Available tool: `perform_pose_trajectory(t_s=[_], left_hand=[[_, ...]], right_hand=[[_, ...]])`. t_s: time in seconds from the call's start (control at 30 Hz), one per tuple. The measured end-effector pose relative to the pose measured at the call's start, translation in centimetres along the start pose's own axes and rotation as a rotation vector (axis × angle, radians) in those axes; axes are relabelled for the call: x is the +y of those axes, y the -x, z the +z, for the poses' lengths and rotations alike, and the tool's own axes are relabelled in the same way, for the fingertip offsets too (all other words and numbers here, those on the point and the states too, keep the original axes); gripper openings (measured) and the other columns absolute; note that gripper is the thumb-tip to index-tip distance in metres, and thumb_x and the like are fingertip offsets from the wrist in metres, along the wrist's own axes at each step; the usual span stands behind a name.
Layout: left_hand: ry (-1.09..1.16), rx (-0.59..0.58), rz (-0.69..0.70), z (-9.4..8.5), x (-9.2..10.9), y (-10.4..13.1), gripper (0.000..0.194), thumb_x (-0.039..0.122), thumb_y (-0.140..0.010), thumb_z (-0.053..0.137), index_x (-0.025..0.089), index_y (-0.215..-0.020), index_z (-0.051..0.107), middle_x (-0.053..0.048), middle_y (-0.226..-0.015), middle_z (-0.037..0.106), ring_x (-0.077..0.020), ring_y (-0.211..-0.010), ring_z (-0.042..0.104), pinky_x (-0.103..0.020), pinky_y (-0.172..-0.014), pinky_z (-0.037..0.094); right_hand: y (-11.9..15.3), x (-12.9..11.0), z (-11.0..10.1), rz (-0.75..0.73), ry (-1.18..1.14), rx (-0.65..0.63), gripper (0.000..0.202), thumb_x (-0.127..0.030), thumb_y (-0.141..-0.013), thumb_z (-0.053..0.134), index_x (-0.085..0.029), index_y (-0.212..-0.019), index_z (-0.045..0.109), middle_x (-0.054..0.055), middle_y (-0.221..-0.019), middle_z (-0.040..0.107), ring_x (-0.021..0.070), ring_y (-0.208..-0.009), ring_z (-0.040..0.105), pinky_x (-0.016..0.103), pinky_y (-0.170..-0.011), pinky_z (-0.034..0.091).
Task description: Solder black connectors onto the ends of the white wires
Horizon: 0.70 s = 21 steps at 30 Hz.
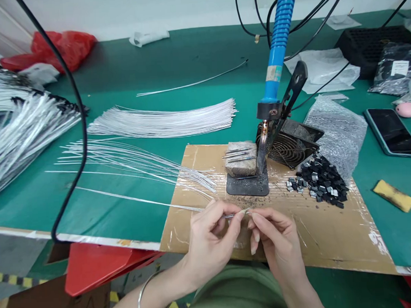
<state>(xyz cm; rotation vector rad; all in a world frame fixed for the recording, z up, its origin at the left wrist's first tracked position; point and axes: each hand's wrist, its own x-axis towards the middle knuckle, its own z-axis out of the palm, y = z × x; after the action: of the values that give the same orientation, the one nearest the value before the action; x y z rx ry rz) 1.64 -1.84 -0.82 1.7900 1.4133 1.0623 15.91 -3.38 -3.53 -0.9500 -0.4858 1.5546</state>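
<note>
My left hand [213, 231] pinches a thin white wire [135, 198] near its end, above the cardboard sheet [354, 238]. The wire trails off to the left across the green table. My right hand [277, 237] is closed at the wire's tip, thumb and forefinger together, almost touching my left fingertips. What lies between the right fingertips is too small to tell. Just beyond my hands stand a blue soldering iron [278, 44] in its holder and a grey block [240, 166] with metal pins on top. Small black connectors [326, 180] are piled to the right.
Loose white wires [140, 164] and a neat wire bundle [165, 121] lie left of the iron. A black cable [83, 128] hangs at the left. A fan [291, 142], bubble wrap [338, 131], a phone [393, 131] and a yellow sponge [393, 195] are on the right.
</note>
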Motion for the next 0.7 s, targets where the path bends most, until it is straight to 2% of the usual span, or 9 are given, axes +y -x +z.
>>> perform_pose_trajectory(t_s=[0.13, 0.47, 0.57, 0.7], left_hand=[[0.013, 0.027, -0.028, 0.4, -0.1, 0.2, 0.014, 0.017, -0.093, 0.065, 0.019, -0.079, 0.069, 0.007, -0.055, 0.046, -0.0086, -0.047, 0.035, -0.023, -0.046, 0.031], [0.097, -0.005, -0.146, 0.2, -0.6, 0.3, 0.018, 0.024, -0.094, 0.065, 0.017, -0.079, 0.071, 0.002, -0.06, 0.06, -0.0092, -0.048, 0.044, -0.022, -0.046, 0.036], [0.079, 0.014, -0.156, -0.6, -0.5, -0.1, 0.019, 0.025, -0.093, 0.065, 0.017, -0.077, 0.071, 0.002, -0.06, 0.062, -0.0093, -0.048, 0.046, -0.021, -0.045, 0.037], [0.005, -0.004, -0.155, -3.1, -1.3, -1.1, 0.02, 0.025, -0.09, 0.066, 0.017, -0.072, 0.071, 0.001, -0.06, 0.066, -0.0114, -0.052, 0.054, -0.02, -0.051, 0.044]], right_hand=[[0.2, 0.6, 0.6, -0.022, -0.039, 0.041, 0.016, -0.038, -0.075, 0.09, -0.023, -0.079, 0.086, 0.0, -0.062, 0.071, 0.0072, -0.04, 0.057, 0.015, -0.038, 0.051], [0.4, 1.2, 0.5, -0.018, -0.035, 0.041, 0.018, -0.041, -0.078, 0.088, -0.024, -0.084, 0.086, 0.001, -0.068, 0.075, 0.0073, -0.043, 0.06, 0.016, -0.041, 0.054], [0.4, 1.0, -0.1, -0.031, -0.005, 0.027, 0.022, -0.044, -0.083, 0.084, -0.023, -0.09, 0.087, 0.004, -0.072, 0.076, 0.0093, -0.047, 0.062, 0.018, -0.043, 0.057], [1.1, -0.3, -2.1, -0.106, 0.037, 0.032, 0.023, -0.045, -0.087, 0.08, -0.024, -0.095, 0.087, 0.006, -0.079, 0.077, 0.0113, -0.053, 0.066, 0.02, -0.047, 0.059]])
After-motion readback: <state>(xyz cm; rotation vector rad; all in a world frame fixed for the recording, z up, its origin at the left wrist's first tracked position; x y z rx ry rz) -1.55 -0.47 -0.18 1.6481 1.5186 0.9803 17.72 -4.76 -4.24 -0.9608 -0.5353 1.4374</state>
